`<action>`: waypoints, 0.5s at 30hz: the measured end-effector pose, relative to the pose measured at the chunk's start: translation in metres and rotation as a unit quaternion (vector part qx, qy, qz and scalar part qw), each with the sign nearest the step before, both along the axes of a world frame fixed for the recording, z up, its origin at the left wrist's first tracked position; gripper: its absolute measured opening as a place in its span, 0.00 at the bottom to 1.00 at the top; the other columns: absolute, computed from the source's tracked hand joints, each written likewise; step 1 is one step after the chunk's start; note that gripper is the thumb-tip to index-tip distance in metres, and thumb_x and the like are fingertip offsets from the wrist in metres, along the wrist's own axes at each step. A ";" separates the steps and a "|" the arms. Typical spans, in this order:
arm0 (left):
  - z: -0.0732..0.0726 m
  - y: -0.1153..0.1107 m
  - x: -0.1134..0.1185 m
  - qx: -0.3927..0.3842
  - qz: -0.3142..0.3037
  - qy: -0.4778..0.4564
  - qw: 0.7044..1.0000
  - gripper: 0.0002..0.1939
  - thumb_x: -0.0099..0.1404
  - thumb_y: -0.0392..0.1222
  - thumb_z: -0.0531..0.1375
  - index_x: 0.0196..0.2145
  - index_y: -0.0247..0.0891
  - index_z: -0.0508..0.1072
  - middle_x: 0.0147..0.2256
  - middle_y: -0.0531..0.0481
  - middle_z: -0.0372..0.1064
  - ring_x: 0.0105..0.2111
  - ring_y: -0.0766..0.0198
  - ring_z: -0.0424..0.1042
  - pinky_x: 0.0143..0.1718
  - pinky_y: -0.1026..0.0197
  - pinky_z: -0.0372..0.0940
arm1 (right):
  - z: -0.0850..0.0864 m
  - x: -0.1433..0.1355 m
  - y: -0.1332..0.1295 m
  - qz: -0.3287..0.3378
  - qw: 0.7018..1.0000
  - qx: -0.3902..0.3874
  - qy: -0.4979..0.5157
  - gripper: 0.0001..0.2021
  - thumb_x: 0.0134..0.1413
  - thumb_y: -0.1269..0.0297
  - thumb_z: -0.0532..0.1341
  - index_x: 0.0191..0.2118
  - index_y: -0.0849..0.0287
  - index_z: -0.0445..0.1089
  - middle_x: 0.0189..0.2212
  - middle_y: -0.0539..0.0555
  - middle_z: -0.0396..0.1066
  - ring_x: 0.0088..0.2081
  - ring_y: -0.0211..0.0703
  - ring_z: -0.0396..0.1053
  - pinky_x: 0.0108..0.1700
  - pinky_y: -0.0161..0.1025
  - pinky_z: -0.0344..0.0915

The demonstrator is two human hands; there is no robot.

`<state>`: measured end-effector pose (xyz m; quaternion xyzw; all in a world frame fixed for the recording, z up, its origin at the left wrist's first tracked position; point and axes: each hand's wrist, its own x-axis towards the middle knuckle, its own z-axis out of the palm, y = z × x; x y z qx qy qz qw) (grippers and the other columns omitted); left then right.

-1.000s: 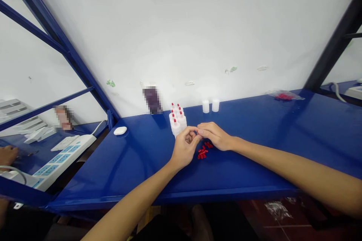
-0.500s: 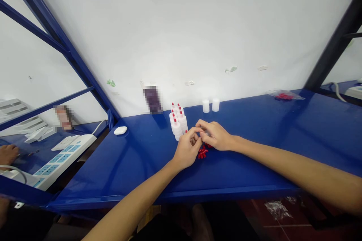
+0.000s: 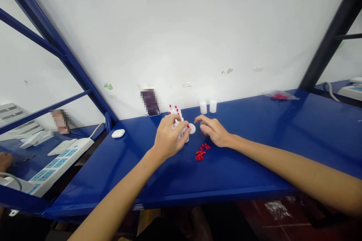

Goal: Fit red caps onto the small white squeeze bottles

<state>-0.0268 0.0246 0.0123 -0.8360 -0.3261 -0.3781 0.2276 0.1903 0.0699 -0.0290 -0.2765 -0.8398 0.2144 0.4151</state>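
My left hand (image 3: 169, 135) is closed on a small white bottle (image 3: 192, 128) with a red tip, its round base turned to the right. Behind and partly under that hand stands a group of white bottles (image 3: 175, 112) with red tips, mostly hidden by my fingers. My right hand (image 3: 214, 130) is apart from the bottle, fingers spread and slightly bent, with nothing in them. Several loose red caps (image 3: 200, 154) lie on the blue table (image 3: 240, 173) in front of and between my hands.
Two white cylinders (image 3: 212, 106) stand near the wall. A phone (image 3: 151, 102) leans there. A white case (image 3: 118, 133) lies left, a bag of red pieces (image 3: 279, 96) at the back right. Beyond the blue frame are a power strip (image 3: 60, 163) and a person's hand (image 3: 5, 161).
My hands have separated. My left hand has moved left toward the bottle group with a bottle in it, and my right hand has opened. More of the red caps shows.
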 end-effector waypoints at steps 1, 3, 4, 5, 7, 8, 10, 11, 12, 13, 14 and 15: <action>0.006 0.003 -0.005 0.016 0.022 0.021 0.999 0.09 0.67 0.42 0.58 0.41 0.38 0.75 0.44 0.40 0.66 0.43 0.55 0.65 0.43 0.53 0.62 | -0.001 0.000 0.001 -0.007 1.000 -0.005 0.001 0.17 0.68 0.50 0.46 0.46 0.57 0.63 0.19 0.44 0.59 0.22 0.38 0.59 0.30 0.36 0.53; 0.012 0.006 -0.013 0.018 0.050 0.070 0.996 0.09 0.68 0.43 0.57 0.42 0.39 0.76 0.51 0.37 0.63 0.49 0.49 0.64 0.48 0.49 0.60 | -0.001 -0.001 0.003 -0.014 1.000 -0.012 -0.002 0.17 0.68 0.51 0.47 0.45 0.57 0.64 0.20 0.44 0.60 0.22 0.38 0.60 0.30 0.36 0.53; 0.012 0.007 -0.014 0.012 0.056 0.095 0.994 0.10 0.68 0.43 0.57 0.42 0.40 0.76 0.53 0.36 0.62 0.52 0.47 0.62 0.49 0.47 0.59 | -0.002 -0.001 0.003 -0.015 1.000 -0.013 -0.005 0.17 0.68 0.51 0.47 0.44 0.57 0.64 0.20 0.44 0.61 0.22 0.37 0.60 0.30 0.35 0.53; 0.010 0.007 -0.015 0.003 0.060 0.117 0.991 0.10 0.69 0.43 0.57 0.42 0.40 0.76 0.55 0.35 0.60 0.54 0.45 0.61 0.49 0.45 0.59 | -0.002 -0.002 0.004 -0.015 1.000 -0.014 -0.007 0.16 0.68 0.51 0.47 0.43 0.57 0.64 0.20 0.44 0.61 0.22 0.37 0.60 0.29 0.35 0.53; 0.005 0.007 -0.014 -0.011 0.063 0.146 0.987 0.10 0.69 0.43 0.56 0.41 0.41 0.77 0.58 0.35 0.58 0.57 0.43 0.59 0.50 0.43 0.58 | -0.002 -0.002 0.004 -0.014 1.000 -0.015 -0.011 0.16 0.68 0.52 0.47 0.43 0.57 0.65 0.20 0.44 0.61 0.21 0.37 0.60 0.29 0.35 0.53; 0.002 0.007 -0.013 -0.015 0.065 0.151 0.986 0.10 0.69 0.43 0.56 0.40 0.41 0.77 0.59 0.35 0.57 0.57 0.42 0.58 0.51 0.43 0.57 | -0.002 -0.002 0.004 -0.015 1.000 -0.016 -0.013 0.15 0.68 0.53 0.48 0.42 0.57 0.65 0.19 0.44 0.61 0.21 0.37 0.60 0.29 0.35 0.53; -0.003 0.008 -0.011 -0.018 0.070 0.153 0.986 0.10 0.69 0.43 0.56 0.38 0.41 0.77 0.59 0.35 0.58 0.58 0.42 0.58 0.51 0.43 0.57 | -0.002 -0.002 0.004 -0.018 1.000 -0.016 -0.019 0.15 0.68 0.53 0.48 0.42 0.57 0.65 0.19 0.44 0.61 0.21 0.37 0.60 0.29 0.35 0.53; -0.004 0.009 -0.010 -0.018 0.073 0.152 0.986 0.10 0.69 0.43 0.56 0.38 0.41 0.77 0.59 0.35 0.58 0.58 0.43 0.58 0.51 0.43 0.57 | -0.002 -0.002 0.004 -0.018 0.999 -0.016 -0.021 0.15 0.68 0.54 0.48 0.42 0.57 0.65 0.19 0.44 0.61 0.21 0.36 0.60 0.29 0.35 0.53; -0.005 0.009 -0.010 -0.018 0.077 0.150 0.986 0.10 0.69 0.43 0.56 0.39 0.41 0.77 0.59 0.35 0.58 0.58 0.43 0.58 0.51 0.43 0.57 | -0.002 -0.001 0.004 -0.016 0.999 -0.015 -0.023 0.15 0.68 0.54 0.48 0.42 0.57 0.65 0.20 0.44 0.61 0.21 0.36 0.60 0.29 0.35 0.53; -0.005 0.010 -0.010 -0.017 0.082 0.147 0.986 0.10 0.69 0.42 0.56 0.39 0.41 0.77 0.60 0.35 0.58 0.58 0.43 0.59 0.51 0.42 0.57 | -0.001 -0.001 0.003 -0.015 0.999 -0.015 -0.026 0.15 0.68 0.54 0.47 0.42 0.57 0.65 0.20 0.44 0.61 0.21 0.36 0.60 0.29 0.35 0.53; -0.005 0.011 -0.011 -0.015 0.087 0.146 0.985 0.10 0.69 0.42 0.56 0.39 0.40 0.77 0.60 0.35 0.58 0.58 0.42 0.59 0.51 0.42 0.56 | -0.001 -0.001 0.003 -0.014 0.999 -0.015 -0.029 0.15 0.68 0.54 0.47 0.42 0.57 0.65 0.20 0.44 0.61 0.22 0.36 0.60 0.29 0.35 0.53; -0.005 0.011 -0.012 -0.013 0.090 0.148 0.985 0.09 0.69 0.42 0.56 0.39 0.40 0.77 0.60 0.35 0.58 0.58 0.42 0.59 0.51 0.42 0.56 | -0.001 -0.002 0.003 -0.015 0.999 -0.015 -0.033 0.15 0.68 0.54 0.47 0.41 0.57 0.65 0.20 0.44 0.61 0.21 0.36 0.59 0.29 0.35 0.52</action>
